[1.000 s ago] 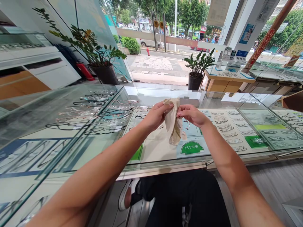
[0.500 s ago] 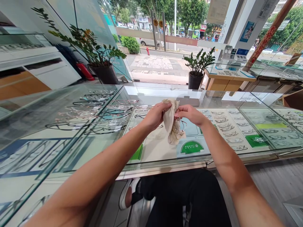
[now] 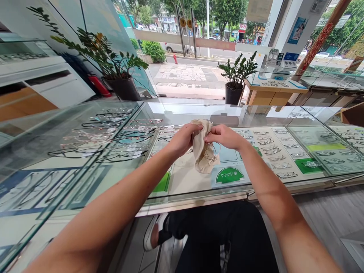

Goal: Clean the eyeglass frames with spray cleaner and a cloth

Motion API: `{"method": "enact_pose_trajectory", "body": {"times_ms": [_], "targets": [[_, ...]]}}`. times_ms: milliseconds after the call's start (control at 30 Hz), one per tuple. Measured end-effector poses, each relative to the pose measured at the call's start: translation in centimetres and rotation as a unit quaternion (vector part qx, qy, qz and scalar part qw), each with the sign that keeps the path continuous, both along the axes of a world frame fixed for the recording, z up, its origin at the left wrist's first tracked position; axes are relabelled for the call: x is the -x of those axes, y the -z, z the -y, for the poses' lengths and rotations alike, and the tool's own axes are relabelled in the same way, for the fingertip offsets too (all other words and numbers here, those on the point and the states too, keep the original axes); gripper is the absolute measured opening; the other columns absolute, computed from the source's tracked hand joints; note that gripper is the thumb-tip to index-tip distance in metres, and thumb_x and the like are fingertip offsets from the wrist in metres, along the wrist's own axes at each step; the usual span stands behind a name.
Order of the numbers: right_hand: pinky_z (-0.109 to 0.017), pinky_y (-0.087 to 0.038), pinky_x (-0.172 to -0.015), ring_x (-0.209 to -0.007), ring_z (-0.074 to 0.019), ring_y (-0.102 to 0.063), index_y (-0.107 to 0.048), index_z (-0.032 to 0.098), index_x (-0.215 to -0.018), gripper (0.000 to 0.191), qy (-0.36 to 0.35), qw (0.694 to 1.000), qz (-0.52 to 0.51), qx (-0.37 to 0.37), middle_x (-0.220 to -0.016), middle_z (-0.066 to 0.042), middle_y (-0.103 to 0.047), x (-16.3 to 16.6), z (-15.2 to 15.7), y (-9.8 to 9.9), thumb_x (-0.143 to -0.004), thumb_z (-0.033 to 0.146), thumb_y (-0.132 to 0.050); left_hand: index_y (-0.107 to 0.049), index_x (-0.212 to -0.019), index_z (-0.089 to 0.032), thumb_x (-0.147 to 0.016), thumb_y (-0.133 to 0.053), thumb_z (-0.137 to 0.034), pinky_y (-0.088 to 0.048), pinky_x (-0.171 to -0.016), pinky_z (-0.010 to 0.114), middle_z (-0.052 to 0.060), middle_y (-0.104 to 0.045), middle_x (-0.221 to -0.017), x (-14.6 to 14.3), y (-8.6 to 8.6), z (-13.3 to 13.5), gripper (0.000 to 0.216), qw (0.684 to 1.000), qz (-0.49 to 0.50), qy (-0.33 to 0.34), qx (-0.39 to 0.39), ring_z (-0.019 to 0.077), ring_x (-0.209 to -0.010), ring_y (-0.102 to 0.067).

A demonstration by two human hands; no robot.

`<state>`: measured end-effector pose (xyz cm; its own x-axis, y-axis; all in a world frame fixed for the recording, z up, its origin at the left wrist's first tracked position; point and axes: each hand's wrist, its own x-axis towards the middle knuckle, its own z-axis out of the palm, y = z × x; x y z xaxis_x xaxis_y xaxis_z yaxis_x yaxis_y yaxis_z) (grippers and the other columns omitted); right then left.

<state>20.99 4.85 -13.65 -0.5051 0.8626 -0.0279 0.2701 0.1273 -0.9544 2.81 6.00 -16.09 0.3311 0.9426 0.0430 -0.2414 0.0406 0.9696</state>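
My left hand is closed on a crumpled beige cloth, which hangs down above the glass counter. A thin-framed pair of eyeglasses shows at the cloth's right side, its lenses partly covered by the folds. My right hand pinches the eyeglasses at the cloth's edge; its fingertips touch the fabric. Both hands are close together, with the cloth and eyeglasses between them.
Several rows of eyeglasses lie inside the glass display counter. More frames rest at the left. A green semicircular sign lies below my hands. Potted plants stand beyond, near the glass front.
The view has shifted slightly. The cloth has turned a little and covers the eyeglasses differently, while both hands keep their hold close together.
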Motion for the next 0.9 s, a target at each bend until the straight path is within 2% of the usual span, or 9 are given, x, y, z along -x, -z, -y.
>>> {"method": "enact_pose_trajectory", "body": {"times_ms": [233, 400, 533, 667, 800, 900], "targets": [[-0.033, -0.044, -0.079, -0.080, -0.0162, -0.059, -0.071, 0.016, -0.082, 0.015, -0.013, 0.999, -0.031, 0.009, -0.081, -0.002, -0.068, -0.29, -0.34, 0.36, -0.074, 0.029, -0.073, -0.068, -0.089, -0.016, -0.060, -0.083, -0.029, -0.050, -0.062, 0.026, 0.000, -0.069, -0.074, 0.40, -0.17, 0.56, 0.035, 0.999, -0.011, 0.042, -0.020, 0.0140, -0.063, -0.063], [-0.033, -0.045, -0.078, -0.078, -0.0154, -0.058, -0.072, 0.017, -0.082, 0.013, -0.037, 0.997, -0.069, 0.023, -0.079, -0.001, -0.069, -0.40, -0.40, 0.45, -0.074, 0.027, -0.074, -0.069, -0.093, -0.015, -0.067, -0.088, -0.042, -0.054, -0.065, 0.029, 0.002, -0.071, -0.076, 0.20, -0.14, 0.71, 0.042, 0.998, -0.012, 0.053, -0.039, 0.0176, -0.068, -0.068], [-0.031, -0.043, -0.073, -0.071, -0.0128, -0.053, -0.071, 0.017, -0.079, 0.013, -0.039, 0.997, -0.070, 0.022, -0.073, 0.001, -0.065, -0.40, -0.45, 0.41, -0.075, 0.028, -0.074, -0.068, -0.085, -0.015, -0.068, -0.088, -0.053, -0.052, -0.061, 0.028, 0.002, -0.069, -0.071, 0.02, 0.00, 0.54, 0.046, 0.997, 0.003, 0.058, -0.046, 0.0156, -0.063, -0.064], [-0.031, -0.044, -0.075, -0.073, -0.0133, -0.056, -0.071, 0.016, -0.077, 0.012, -0.049, 0.995, -0.089, 0.026, -0.074, 0.000, -0.067, -0.42, -0.40, 0.27, -0.074, 0.027, -0.074, -0.068, -0.079, -0.014, -0.071, -0.083, -0.058, -0.050, -0.058, 0.027, 0.002, -0.068, -0.068, -0.13, -0.01, 0.43, 0.047, 0.998, 0.020, 0.049, -0.041, 0.0152, -0.061, -0.062], [-0.033, -0.048, -0.080, -0.074, -0.0140, -0.060, -0.071, 0.017, -0.076, 0.010, -0.049, 0.994, -0.092, 0.028, -0.073, 0.001, -0.068, -0.46, -0.32, 0.17, -0.074, 0.027, -0.074, -0.069, -0.079, -0.014, -0.074, -0.076, -0.052, -0.049, -0.056, 0.028, 0.005, -0.069, -0.069, -0.13, 0.05, 0.27, 0.040, 0.999, 0.009, 0.029, -0.021, 0.0197, -0.063, -0.065], [-0.033, -0.049, -0.081, -0.075, -0.0144, -0.061, -0.070, 0.017, -0.074, 0.011, -0.044, 0.995, -0.091, 0.028, -0.072, 0.001, -0.069, -0.46, -0.34, 0.19, -0.072, 0.027, -0.075, -0.069, -0.083, -0.013, -0.072, -0.071, -0.047, -0.055, -0.064, 0.034, 0.007, -0.071, -0.072, -0.12, 0.16, 0.09, 0.036, 1.000, 0.012, 0.024, -0.007, 0.0261, -0.073, -0.070]]}}
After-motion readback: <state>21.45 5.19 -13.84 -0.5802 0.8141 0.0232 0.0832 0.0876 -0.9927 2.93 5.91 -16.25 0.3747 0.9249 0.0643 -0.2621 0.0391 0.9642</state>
